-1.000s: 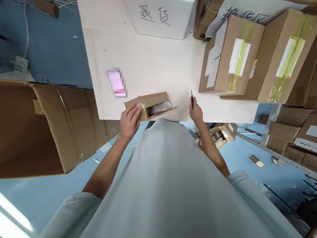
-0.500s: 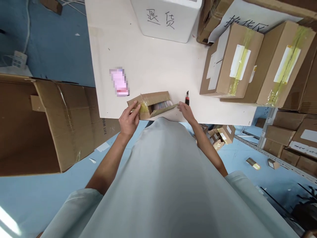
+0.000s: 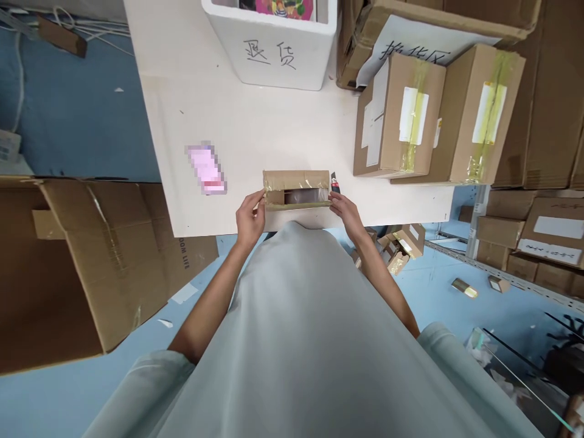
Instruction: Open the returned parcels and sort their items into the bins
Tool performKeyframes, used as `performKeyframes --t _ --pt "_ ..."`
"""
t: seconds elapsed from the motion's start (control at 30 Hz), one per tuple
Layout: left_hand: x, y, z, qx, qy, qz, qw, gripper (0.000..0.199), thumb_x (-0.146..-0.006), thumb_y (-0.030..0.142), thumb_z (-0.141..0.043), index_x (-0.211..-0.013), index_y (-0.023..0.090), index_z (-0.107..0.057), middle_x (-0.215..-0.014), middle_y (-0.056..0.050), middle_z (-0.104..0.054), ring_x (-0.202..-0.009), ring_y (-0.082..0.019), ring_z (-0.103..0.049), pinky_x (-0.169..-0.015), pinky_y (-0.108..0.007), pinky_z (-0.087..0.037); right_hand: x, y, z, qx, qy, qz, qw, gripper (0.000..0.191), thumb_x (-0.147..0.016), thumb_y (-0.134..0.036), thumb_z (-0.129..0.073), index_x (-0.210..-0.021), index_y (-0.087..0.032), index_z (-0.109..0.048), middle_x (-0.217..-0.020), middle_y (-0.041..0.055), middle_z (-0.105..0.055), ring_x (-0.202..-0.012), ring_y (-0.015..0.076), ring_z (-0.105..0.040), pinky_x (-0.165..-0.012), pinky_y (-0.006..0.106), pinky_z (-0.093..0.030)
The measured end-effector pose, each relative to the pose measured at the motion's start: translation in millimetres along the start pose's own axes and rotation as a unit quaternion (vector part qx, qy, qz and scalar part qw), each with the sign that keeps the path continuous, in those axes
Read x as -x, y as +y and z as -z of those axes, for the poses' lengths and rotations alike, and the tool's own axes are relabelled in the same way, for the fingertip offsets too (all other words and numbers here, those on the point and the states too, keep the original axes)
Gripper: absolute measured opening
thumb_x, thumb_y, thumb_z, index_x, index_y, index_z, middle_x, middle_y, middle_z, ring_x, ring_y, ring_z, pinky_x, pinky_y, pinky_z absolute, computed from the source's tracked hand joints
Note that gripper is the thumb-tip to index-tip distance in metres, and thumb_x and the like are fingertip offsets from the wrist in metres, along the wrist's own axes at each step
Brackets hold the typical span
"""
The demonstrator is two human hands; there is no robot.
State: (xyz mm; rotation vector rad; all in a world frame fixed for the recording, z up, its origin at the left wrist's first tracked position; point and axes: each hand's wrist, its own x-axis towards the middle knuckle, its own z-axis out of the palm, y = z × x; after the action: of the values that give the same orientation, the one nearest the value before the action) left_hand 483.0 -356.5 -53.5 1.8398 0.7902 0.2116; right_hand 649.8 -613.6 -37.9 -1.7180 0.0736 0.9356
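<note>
A small cardboard box [image 3: 296,180] lies near the front edge of the white table, its flaps parted along the top. Through the gap shows something in clear, shiny wrapping [image 3: 306,196]; its kind I cannot make out. My left hand [image 3: 250,216] grips the box's left end between thumb and fingers. At the opposite end, my right hand [image 3: 345,213] pinches the right corner. Just beyond my right fingers lies a red and black box cutter [image 3: 335,182], partly hidden by the box and hand.
A pixelated pink item [image 3: 207,169] lies on the table's left. A white foam bin [image 3: 283,61] stands at the back. Taped cartons [image 3: 413,115] stand at the right. A large open carton [image 3: 104,255] is left of the table, and shelved boxes [image 3: 547,231] are at far right.
The small box has turned from slanted to nearly straight, and its gap faces me more squarely. My left hand has shifted right with it. The whole view has moved a little.
</note>
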Motion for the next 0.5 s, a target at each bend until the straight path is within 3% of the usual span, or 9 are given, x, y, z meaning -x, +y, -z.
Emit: performKeyframes --t 0.1,0.2,0.27,0.33,0.4,0.5 --pt "-14.0 -1.3 -8.4 0.124 -0.066 0.140 0.980 0.073 -0.101 0.080 -0.055 -0.140 0.021 -0.074 -0.149 -0.018 -0.071 -0.129 -0.032 -0.072 -0.100 -0.051 -0.068 7.3 -7.0 13.7 0.077 -0.006 -0.002 0.997 0.070 -0.095 -0.056 -0.069 -0.155 -0.021 -0.063 -0.154 0.0169 -0.071 -0.146 0.0300 -0.065 -0.124 0.051 -0.052" --pt "-18.1 0.0 -2.3 0.181 -0.118 0.202 0.955 0.069 -0.102 0.078 -0.059 -0.139 0.022 -0.072 -0.156 -0.020 -0.066 -0.132 -0.032 -0.071 -0.099 -0.053 -0.069 5.4 -18.5 18.6 0.127 -0.015 0.017 0.992 0.079 -0.097 -0.057 -0.071 -0.165 -0.021 -0.053 -0.156 0.0178 -0.068 -0.141 0.0309 -0.068 -0.121 0.052 -0.055" --pt "-18.0 1.1 2.5 0.170 -0.138 0.194 0.956 0.064 -0.095 0.068 -0.076 -0.141 0.024 -0.070 -0.158 -0.019 -0.065 -0.137 -0.034 -0.069 -0.102 -0.055 -0.068 -1.1 -30.3 17.2 0.200 -0.002 0.072 0.977 0.077 -0.102 -0.058 -0.067 -0.169 -0.025 -0.049 -0.166 0.0164 -0.059 -0.146 0.0308 -0.063 -0.121 0.050 -0.055" --pt "-17.5 0.7 3.3 0.143 -0.152 0.166 0.964 0.071 -0.084 0.054 -0.089 -0.145 0.025 -0.066 -0.157 -0.017 -0.065 -0.139 -0.036 -0.068 -0.109 -0.058 -0.065 -10.8 -43.6 12.3 0.314 -0.001 0.133 0.940 0.071 -0.105 -0.052 -0.066 -0.169 -0.026 -0.050 -0.174 0.0142 -0.049 -0.156 0.0318 -0.053 -0.125 0.051 -0.052" --pt "-16.4 -0.7 -0.2 0.119 -0.147 0.130 0.973 0.080 -0.078 0.046 -0.091 -0.149 0.023 -0.061 -0.156 -0.019 -0.065 -0.137 -0.037 -0.069 -0.114 -0.061 -0.061 -21.5 -55.7 5.3 0.427 -0.027 0.171 0.888 0.063 -0.106 -0.041 -0.067 -0.166 -0.024 -0.054 -0.178 0.0136 -0.044 -0.160 0.0340 -0.046 -0.128 0.054 -0.048" --pt "-10.6 -1.4 -9.2 0.108 -0.108 0.080 0.985 0.078 -0.081 0.047 -0.087 -0.148 0.023 -0.056 -0.158 -0.020 -0.061 -0.139 -0.035 -0.068 -0.118 -0.059 -0.057 -34.2 -67.6 -3.4 0.528 -0.074 0.190 0.824 0.057 -0.104 -0.032 -0.068 -0.159 -0.018 -0.061 -0.176 0.0153 -0.048 -0.156 0.0378 -0.050 -0.128 0.057 -0.045"
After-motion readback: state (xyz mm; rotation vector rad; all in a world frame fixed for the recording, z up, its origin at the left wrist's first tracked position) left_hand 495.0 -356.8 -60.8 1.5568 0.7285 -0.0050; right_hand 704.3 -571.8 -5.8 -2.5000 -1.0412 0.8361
